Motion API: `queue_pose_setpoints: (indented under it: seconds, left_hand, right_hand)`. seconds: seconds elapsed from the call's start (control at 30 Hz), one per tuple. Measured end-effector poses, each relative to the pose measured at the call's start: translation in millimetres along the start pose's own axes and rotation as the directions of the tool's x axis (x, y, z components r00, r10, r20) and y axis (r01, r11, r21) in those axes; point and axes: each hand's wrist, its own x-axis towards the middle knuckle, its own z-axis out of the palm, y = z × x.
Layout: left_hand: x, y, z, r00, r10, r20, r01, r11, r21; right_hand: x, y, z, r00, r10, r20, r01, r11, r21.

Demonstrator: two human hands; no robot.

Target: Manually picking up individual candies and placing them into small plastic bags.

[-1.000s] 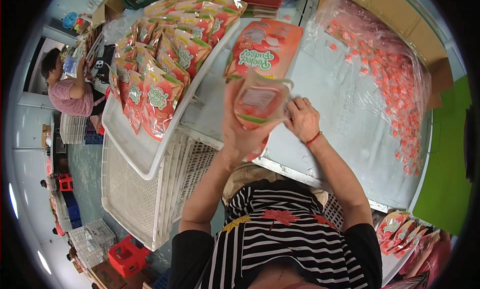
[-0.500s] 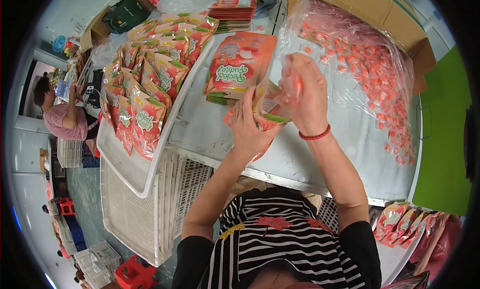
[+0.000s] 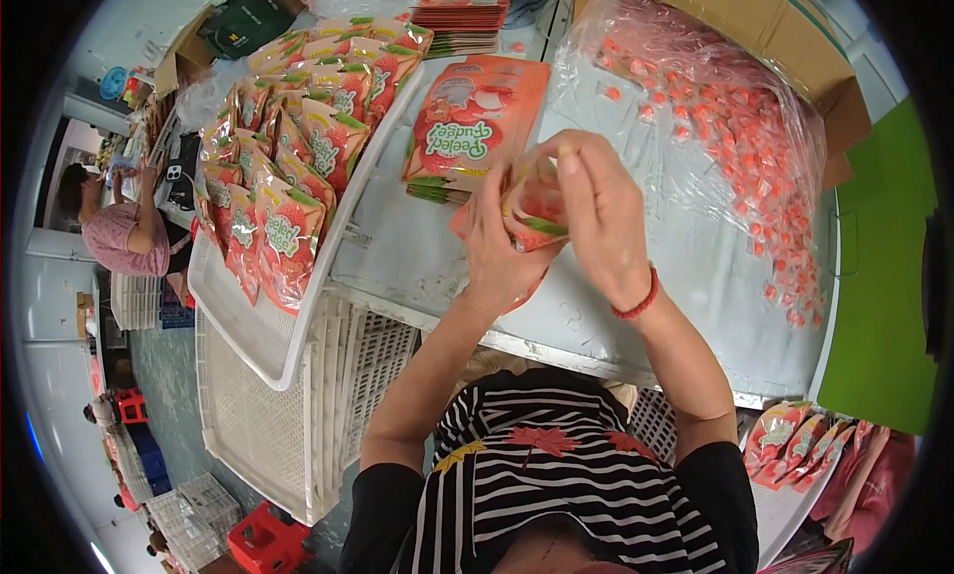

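My left hand (image 3: 487, 251) is closed around a red and pink candy pouch (image 3: 537, 226), held upright over the table with its mouth open. Pinkish contents show inside the pouch, partly hidden by the fingers. Curled at the far and right side of the mouth, my right hand (image 3: 608, 221) grips the pouch's rim between thumb and fingers; a red bracelet (image 3: 638, 296) circles that wrist. Just beyond lies a stack of flat pouches (image 3: 477, 122). To the right, many small wrapped red candies (image 3: 740, 157) spill across the table from a clear plastic liner (image 3: 676, 37).
A white tray (image 3: 286, 360) of filled pouches stands at the left, above stacked white crates (image 3: 263, 425). A cardboard box (image 3: 735, 17) is at the far right, beside a green panel (image 3: 884, 276). More pouches (image 3: 795, 445) lie lower right. Another person (image 3: 129, 231) works at far left.
The clump of wrapped candies seen in my right hand no longer shows there. That hand has turned and shifted to the pouch's rim, while my left hand keeps its hold.
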Motion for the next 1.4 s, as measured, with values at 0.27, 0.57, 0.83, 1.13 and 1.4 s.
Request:
queue_pose_setpoints:
  seconds: [0.27,0.57,0.83,1.13,1.4]
  left_hand:
    - [-0.2,4.8,-0.1,0.995,0.063,-0.081,-0.059,0.997,0.048]
    - [-18.5,-3.5,-40.1,0.956,-0.064,-0.285,0.031,0.993,-0.118]
    - [-29.2,-43.3,-45.3,0.906,-0.312,-0.285,0.278,0.948,-0.154]
    - [-27.0,-12.1,-21.9,0.977,-0.006,-0.215,0.029,0.994,0.105]
    - [-25.0,13.8,-30.3,0.987,-0.128,-0.099,0.111,0.981,-0.162]
  right_hand:
    - [-3.4,-10.4,0.0,0.980,-0.196,0.037,0.197,0.979,-0.044]
    - [-8.2,92.4,-52.7,0.916,0.366,-0.166,-0.395,0.894,-0.210]
    - [-58.1,132.0,-37.7,0.980,0.198,0.014,-0.168,0.864,-0.475]
    - [-76.6,32.9,-10.4,0.972,-0.153,0.175,0.197,0.942,-0.272]
    - [-59.2,24.6,-6.8,0.990,0.069,0.122,-0.073,0.997,0.034]
